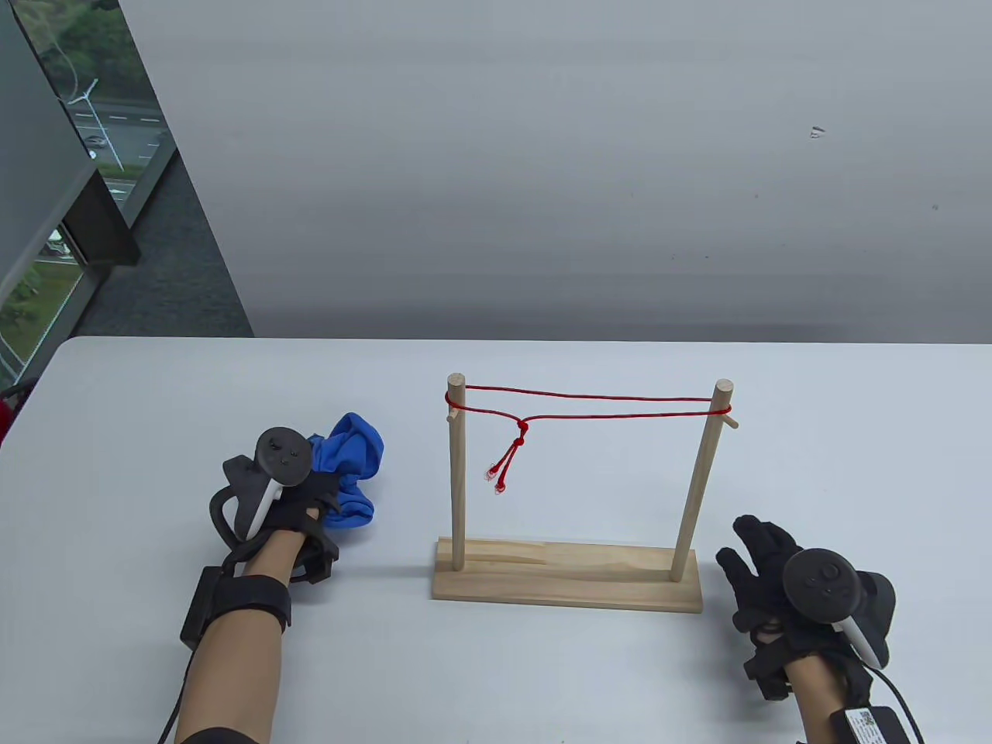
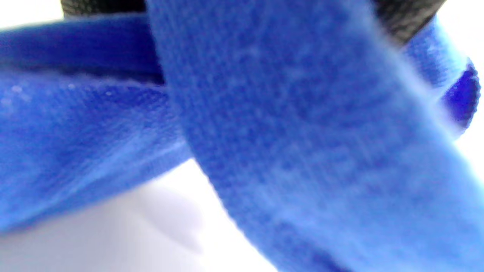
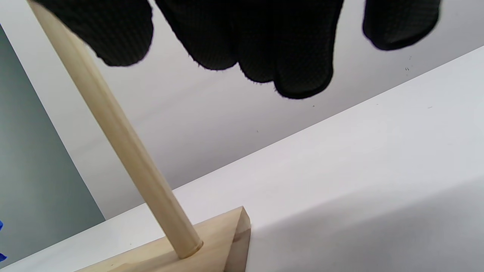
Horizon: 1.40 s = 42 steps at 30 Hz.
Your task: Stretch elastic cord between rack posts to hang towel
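A wooden rack (image 1: 567, 577) stands mid-table with a left post (image 1: 457, 473) and a right post (image 1: 701, 480). A red elastic cord (image 1: 597, 407) runs between the post tops, knotted, with two loose ends (image 1: 504, 465) hanging near the left post. My left hand (image 1: 306, 496) grips a crumpled blue towel (image 1: 353, 465) left of the rack; the towel fills the left wrist view (image 2: 287, 151). My right hand (image 1: 756, 554) is empty, fingers spread, on the table just right of the rack base. The right wrist view shows its fingertips (image 3: 298, 60) above the right post (image 3: 124, 143).
The white table (image 1: 542, 682) meets a grey wall (image 1: 542, 155) behind. A window is at the far left. The rack base corner (image 3: 238, 234) lies close to my right hand.
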{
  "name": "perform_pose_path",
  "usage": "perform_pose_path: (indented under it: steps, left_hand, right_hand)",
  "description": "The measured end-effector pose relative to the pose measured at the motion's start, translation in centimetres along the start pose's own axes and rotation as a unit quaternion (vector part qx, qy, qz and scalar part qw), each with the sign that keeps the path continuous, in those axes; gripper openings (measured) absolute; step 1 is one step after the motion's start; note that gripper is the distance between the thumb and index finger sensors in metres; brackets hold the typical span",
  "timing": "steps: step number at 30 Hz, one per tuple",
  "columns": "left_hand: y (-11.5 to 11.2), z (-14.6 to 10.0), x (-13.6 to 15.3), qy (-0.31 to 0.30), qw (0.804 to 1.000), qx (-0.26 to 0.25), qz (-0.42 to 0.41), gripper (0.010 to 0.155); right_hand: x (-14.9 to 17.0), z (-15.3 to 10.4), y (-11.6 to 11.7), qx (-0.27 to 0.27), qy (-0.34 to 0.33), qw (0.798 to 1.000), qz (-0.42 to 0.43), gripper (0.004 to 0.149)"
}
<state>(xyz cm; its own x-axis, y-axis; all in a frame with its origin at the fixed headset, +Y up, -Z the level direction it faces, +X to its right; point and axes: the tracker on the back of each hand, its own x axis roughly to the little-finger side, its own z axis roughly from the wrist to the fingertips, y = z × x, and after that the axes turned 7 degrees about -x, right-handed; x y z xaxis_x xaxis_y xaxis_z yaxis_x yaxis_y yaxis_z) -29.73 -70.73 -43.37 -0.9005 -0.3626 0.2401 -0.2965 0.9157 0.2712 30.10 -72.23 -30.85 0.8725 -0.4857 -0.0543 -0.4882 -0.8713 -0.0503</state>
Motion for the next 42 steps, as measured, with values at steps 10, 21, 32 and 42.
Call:
perform_pose_path:
  steps: [10, 21, 32, 42]
  left_hand:
    - [6.2, -3.5, -0.1, -0.029, 0.997, -0.042, -0.062, 0.06]
    - [11.2, -7.2, -0.6, -0.086, 0.991, -0.045, -0.096, 0.059]
    - [13.2, -10.5, -1.8, -0.147, 0.977, 0.003, -0.155, 0.058]
    - [11.4, -11.2, -3.7, -0.189, 0.934, 0.108, -0.282, 0.058]
  right_hand:
    - [-1.2, -0.9, -0.6, 0.022, -0.028, 0.999, 0.023, 0.061]
    - [-3.6, -2.4, -3.0, 0.029, -0.1, 0.993, 0.048, 0.064]
    - [-8.0, -3.4, -3.9, 0.064, -0.18, 0.981, 0.032, 0.058]
    - [-13.2, -3.1, -0.5, -0.011, -0.245, 0.968, 0.05, 0.059]
